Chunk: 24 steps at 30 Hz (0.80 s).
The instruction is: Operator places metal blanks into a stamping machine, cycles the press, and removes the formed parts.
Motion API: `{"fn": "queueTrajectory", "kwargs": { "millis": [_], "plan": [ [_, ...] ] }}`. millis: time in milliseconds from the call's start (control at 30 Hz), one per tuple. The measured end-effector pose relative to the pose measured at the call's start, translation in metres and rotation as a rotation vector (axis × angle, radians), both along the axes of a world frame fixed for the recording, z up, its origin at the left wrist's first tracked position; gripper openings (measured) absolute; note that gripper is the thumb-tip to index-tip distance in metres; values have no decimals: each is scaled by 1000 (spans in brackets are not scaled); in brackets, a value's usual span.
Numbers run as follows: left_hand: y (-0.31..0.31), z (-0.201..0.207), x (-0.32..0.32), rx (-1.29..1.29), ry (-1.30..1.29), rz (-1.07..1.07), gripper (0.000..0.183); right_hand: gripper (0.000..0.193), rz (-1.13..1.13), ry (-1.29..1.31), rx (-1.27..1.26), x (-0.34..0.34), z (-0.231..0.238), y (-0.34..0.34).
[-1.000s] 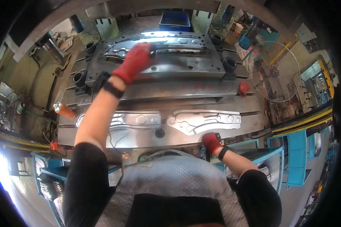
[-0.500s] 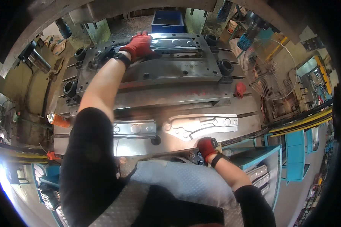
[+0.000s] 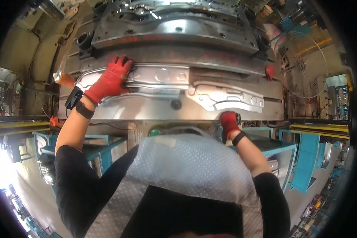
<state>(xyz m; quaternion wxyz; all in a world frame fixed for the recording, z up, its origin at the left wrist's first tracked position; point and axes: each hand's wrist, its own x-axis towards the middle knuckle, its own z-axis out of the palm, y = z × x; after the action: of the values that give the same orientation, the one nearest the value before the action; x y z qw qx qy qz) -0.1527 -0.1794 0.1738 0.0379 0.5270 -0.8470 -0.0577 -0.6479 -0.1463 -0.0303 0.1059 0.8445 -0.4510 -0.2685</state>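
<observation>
My left hand [image 3: 114, 77], in a red glove, grips a long stamped sheet-metal part [image 3: 162, 74] with raised round bosses, over the left of the press bed [image 3: 139, 114]. A similar metal edge shows beneath it, partly covered. To its right a second stamped sheet-metal part [image 3: 230, 97] lies on the bed, its left end close to the held one. My right hand [image 3: 229, 121], also red-gloved, is curled at the bed's front edge, beside the control buttons; what its fingers hold, if anything, is hidden.
Behind the bed stands the heavy steel die [image 3: 178, 37] with guide bushings at its corners. An orange spray can [image 3: 64, 78] is at the left, a red rag [image 3: 270, 71] at the right. Beyond are a wire-guarded fan [image 3: 303, 63] and a teal rack [image 3: 305, 158].
My left hand has come back from the die toward me and now has a stamped part in its grip over the bed. My right hand remains at the front edge. The view has tilted down.
</observation>
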Motion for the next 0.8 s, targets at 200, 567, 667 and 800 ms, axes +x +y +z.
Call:
{"fn": "queueTrajectory", "kwargs": {
  "millis": [200, 567, 667, 800],
  "plan": [
    [22, -52, 20, -111, -29, 48, 110, 11, 3, -14, -49, -2, -8, -8],
    [38, -66, 10, -129, -137, 70, 99, 12, 94, -296, 4, -14, 33, -15],
    [47, -62, 6, -201, -218, 133, 100, 57, -272, -557, 136, -2, 93, -43],
    [81, -63, -36, -380, 102, 166, 78, 111, -179, -345, 27, -7, 112, -73]
  ]
}}
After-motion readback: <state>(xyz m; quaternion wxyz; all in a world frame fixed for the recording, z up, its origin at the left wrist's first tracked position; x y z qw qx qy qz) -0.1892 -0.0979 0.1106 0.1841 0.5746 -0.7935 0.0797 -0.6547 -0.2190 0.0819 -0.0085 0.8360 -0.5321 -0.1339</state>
